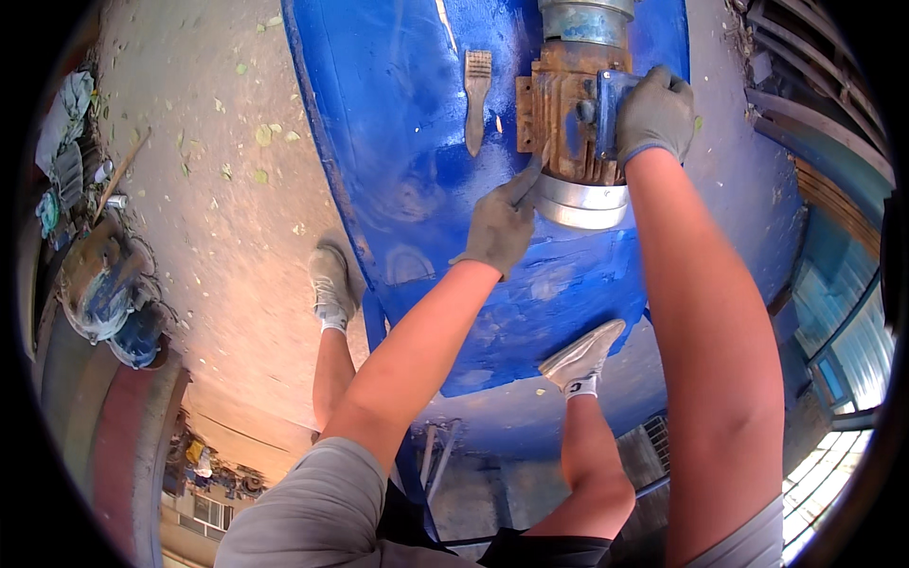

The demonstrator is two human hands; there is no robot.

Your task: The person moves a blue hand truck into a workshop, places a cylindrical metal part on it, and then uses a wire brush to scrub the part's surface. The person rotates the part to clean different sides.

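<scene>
A rusty finned electric motor (561,114) lies on a blue-painted metal surface (407,180), its silver end cap (587,204) toward me. My right hand (655,118), in a grey glove, is closed on the blue terminal box (609,106) at the motor's right side. At the motor's lower left edge is my gloved left hand (502,222), fingers mostly curled and the forefinger reaching toward the housing. A thin dark tip shows by that finger; whether it is a held tool is unclear. Left of the motor lies a worn paintbrush (476,99), bristles away from me.
My right shoe (585,355) rests against the near part of the blue surface; my left shoe (329,279) stands on the leaf-strewn concrete floor (237,189). Bags and scrap (99,279) line the left side. Metal bars (824,123) are stacked at the far right.
</scene>
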